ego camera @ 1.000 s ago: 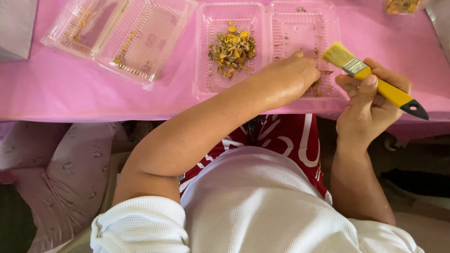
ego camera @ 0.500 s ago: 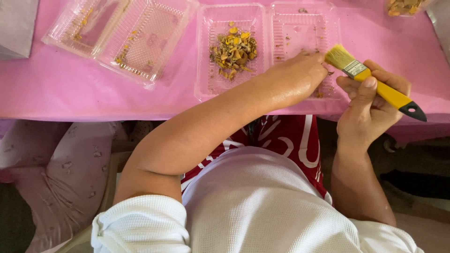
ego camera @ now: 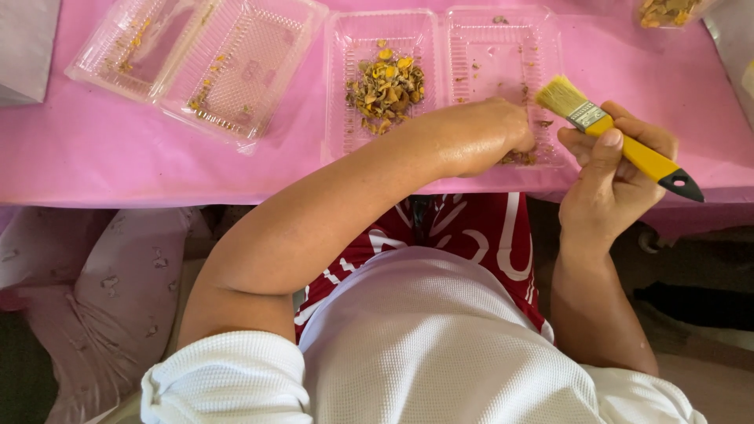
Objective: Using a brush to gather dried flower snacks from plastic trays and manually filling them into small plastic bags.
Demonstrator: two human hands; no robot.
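1. At the near edge of the pink table (ego camera: pixel 94 169), the person's left hand (ego camera: pixel 491 129) is reaching across their body into the right half of a clear plastic clamshell tray (ego camera: pixel 503 47), fingertips curling down onto a small clump of brownish bits (ego camera: pixel 518 157) at that half's near edge. Fingers are bunching narrow, pinch-like; can't tell if anything's actually caught, since the knuckles are hiding the tips.

2. Just right of that, the right hand (ego camera: pixel 609 177) is gripping a yellow-handled paintbrush (ego camera: pixel 620 141), thumb lying on top, other fingers wrapping under the handle.

3. Key relation: the brush's long axis is running diagonally, w/ pale bristles pointing far-left toward the tray and the black handle tip pointing near-right. Bristles are hovering just beside the tray's right rim, near the left hand's fingertips but apart. The clump is sitting left and slightly nearer from the bristles; left hand is closer to it.

4. Left half of the same tray is holding a heap of dried yellow-orange petals (ego camera: pixel 385 86), loose, crumbly-looking, mixed w/ brown scraps.

5. Far left, a second clamshell tray (ego camera: pixel 200 63) is lying open at an angle, w/ only a few yellow flecks. Another container of similar dried bits (ego camera: pixel 667 12) is peeking in at the far right.
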